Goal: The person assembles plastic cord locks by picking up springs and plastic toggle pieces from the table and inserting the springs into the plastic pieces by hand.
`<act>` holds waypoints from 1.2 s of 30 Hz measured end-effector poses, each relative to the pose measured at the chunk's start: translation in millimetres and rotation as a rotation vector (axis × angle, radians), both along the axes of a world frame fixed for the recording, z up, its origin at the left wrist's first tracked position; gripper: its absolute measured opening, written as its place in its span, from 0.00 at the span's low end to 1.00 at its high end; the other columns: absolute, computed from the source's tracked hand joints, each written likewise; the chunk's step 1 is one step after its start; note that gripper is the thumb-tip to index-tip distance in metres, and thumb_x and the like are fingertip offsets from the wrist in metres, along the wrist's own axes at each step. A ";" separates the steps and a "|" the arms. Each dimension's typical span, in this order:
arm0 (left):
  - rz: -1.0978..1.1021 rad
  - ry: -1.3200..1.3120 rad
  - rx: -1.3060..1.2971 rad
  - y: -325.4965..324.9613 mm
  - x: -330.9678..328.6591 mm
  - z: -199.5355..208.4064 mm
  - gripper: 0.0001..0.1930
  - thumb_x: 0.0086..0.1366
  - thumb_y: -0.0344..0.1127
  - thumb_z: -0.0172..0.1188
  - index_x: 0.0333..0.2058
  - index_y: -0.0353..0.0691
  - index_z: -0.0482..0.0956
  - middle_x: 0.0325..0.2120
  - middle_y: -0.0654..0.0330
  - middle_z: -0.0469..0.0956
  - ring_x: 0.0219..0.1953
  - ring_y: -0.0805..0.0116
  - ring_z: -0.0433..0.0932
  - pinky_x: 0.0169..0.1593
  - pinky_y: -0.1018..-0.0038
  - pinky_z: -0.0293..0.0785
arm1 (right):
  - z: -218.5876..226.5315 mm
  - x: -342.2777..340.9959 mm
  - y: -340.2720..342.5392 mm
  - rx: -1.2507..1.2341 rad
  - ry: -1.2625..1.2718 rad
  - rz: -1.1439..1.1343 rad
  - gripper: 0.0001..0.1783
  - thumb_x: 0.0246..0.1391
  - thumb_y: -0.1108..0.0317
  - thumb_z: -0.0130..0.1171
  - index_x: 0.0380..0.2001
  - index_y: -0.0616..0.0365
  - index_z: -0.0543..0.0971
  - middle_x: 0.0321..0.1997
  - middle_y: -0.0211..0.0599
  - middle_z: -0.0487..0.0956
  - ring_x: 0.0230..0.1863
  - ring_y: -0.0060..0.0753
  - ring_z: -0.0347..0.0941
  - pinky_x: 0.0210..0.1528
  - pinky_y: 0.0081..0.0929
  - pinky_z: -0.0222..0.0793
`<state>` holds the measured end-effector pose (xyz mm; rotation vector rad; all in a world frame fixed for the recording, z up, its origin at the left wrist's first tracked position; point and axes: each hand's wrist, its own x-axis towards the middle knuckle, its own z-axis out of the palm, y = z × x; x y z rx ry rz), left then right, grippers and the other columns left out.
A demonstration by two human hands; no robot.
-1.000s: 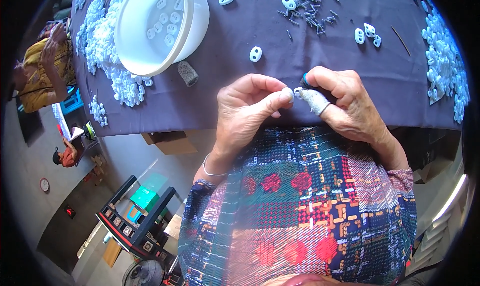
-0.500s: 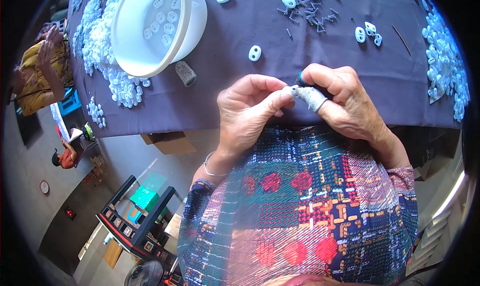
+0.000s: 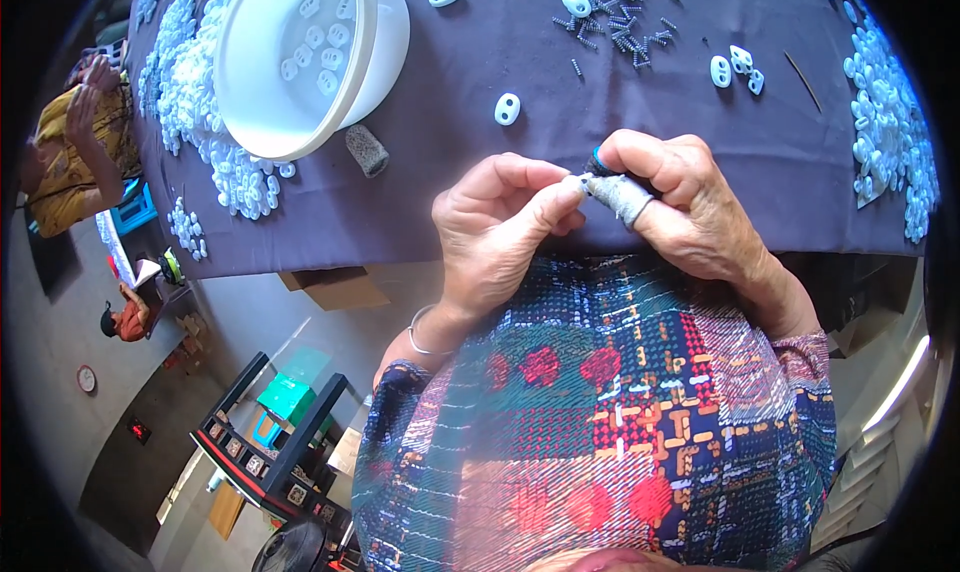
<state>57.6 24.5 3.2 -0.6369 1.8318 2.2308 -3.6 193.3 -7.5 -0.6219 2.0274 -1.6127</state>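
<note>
My left hand [image 3: 505, 227] pinches a small white plastic piece [image 3: 585, 183], mostly hidden behind the fingertips. My right hand [image 3: 690, 202] closes on it from the other side, thumb and forefinger pressed together. A grey cloth sleeve [image 3: 622, 200] wraps the right thumb, and a dark cover with a blue edge sits on the forefinger. Beyond the hands lies a white oval cord lock [image 3: 507, 110] with two holes. A heap of small metal springs [image 3: 625, 17] is spread farther off, with another oval cord lock [image 3: 576, 3] at its edge.
A white bowl [image 3: 385, 67] holding several pieces stands at the left beside a pile of white pieces [image 3: 245, 177]. A grey finger sleeve [image 3: 367, 151] lies near it. More white pieces [image 3: 890, 142] and a thin stick [image 3: 803, 81] are at right. Another person [image 3: 85, 137] sits far left.
Both hands stay together at nearly the same spot, with only slight finger shifts. The view has moved a little, so the bowl appears slightly farther left and lower.
</note>
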 end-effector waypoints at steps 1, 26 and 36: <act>-0.002 -0.002 -0.016 0.2 -0.3 0.3 0.06 0.55 0.26 0.63 0.31 0.33 0.76 0.24 0.60 0.78 0.24 0.76 0.76 0.29 0.83 0.74 | -0.5 -0.9 0.0 -0.003 0.033 0.003 0.05 0.45 0.78 0.54 0.29 0.65 0.71 0.18 0.38 0.69 0.18 0.27 0.67 0.21 0.24 0.59; 0.056 0.030 0.303 -3.7 -8.0 -5.8 0.06 0.59 0.27 0.59 0.34 0.34 0.72 0.29 0.57 0.78 0.31 0.71 0.78 0.34 0.80 0.75 | 3.4 -1.0 -13.0 0.157 0.567 0.004 0.17 0.38 0.72 0.64 0.33 0.64 0.71 0.23 0.41 0.69 0.22 0.37 0.69 0.24 0.30 0.66; 0.040 0.015 0.251 -3.3 -4.6 -10.8 0.06 0.59 0.28 0.60 0.32 0.34 0.73 0.27 0.59 0.77 0.27 0.76 0.76 0.34 0.81 0.74 | 8.9 1.1 -14.7 0.300 0.594 0.077 0.13 0.38 0.73 0.61 0.28 0.63 0.69 0.23 0.43 0.70 0.24 0.46 0.70 0.26 0.36 0.67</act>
